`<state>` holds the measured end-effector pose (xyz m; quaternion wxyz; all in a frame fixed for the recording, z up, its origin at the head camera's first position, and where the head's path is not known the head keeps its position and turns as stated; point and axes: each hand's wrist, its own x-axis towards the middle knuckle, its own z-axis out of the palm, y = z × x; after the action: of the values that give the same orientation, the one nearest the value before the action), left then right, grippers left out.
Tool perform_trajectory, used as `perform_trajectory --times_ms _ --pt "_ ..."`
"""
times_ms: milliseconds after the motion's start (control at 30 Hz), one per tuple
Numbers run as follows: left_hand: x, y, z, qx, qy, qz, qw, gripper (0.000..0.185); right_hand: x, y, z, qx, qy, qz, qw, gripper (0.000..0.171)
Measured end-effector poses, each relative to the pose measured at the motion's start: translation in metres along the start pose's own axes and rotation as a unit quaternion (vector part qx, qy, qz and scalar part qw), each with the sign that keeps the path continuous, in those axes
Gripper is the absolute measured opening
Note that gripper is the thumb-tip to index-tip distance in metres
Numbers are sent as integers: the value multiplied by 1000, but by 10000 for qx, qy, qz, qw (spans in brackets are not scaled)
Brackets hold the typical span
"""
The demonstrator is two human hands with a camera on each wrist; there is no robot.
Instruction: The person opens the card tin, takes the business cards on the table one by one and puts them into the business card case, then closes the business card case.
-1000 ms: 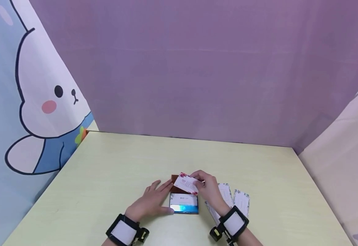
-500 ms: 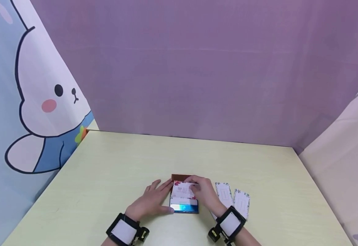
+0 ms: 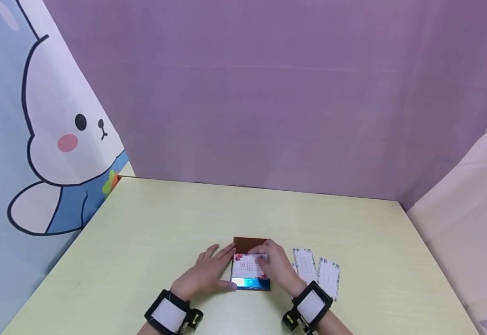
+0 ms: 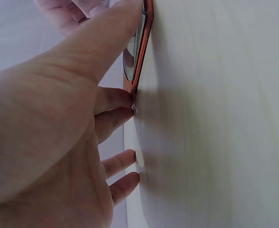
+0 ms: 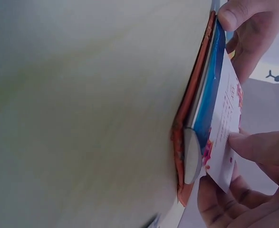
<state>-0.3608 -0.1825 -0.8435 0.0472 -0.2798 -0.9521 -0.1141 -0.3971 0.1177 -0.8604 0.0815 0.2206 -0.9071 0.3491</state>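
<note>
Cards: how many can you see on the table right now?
3. One floral card pinched by the right hand at the holder; two cards flat to its right. More may be hidden.

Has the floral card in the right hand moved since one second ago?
Yes. The floral card came down toward the person, from above the brown card case into it. The left hand steadies the case; the right hand pinches the card.

3 cards (image 3: 249, 266), 1 card case (image 3: 249, 243)
</note>
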Motion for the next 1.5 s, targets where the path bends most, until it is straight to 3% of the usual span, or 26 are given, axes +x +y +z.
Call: perform_trajectory --times_ms 367,667,900,1133,1267,1400,1500 --pt "1 -6 11 107 194 84 9997 119 -9 -3 -8 43 -283 -146 9995 28" --pt "0 4 1 60 83 70 9999 117 -16 -12 -12 -177 -594 -207 9979 21" --pt "0 5 -3 46 94 75 9999 117 -22 -16 -16 -252 -673 -173 9973 24" --pt "1 -1 5 45 124 114 9998 117 -21 -26 -30 -179 -704 -235 9971 34" --pt "1 -9 15 11 227 194 9996 118 -21 3 -31 -72 -271 87 9996 42" --pt "2 -15 25 45 281 246 9993 118 -26 66 -28 -220 440 460 9977 45" --pt "2 -18 29 60 262 253 9993 118 -38 105 -34 -567 744 753 9928 51"
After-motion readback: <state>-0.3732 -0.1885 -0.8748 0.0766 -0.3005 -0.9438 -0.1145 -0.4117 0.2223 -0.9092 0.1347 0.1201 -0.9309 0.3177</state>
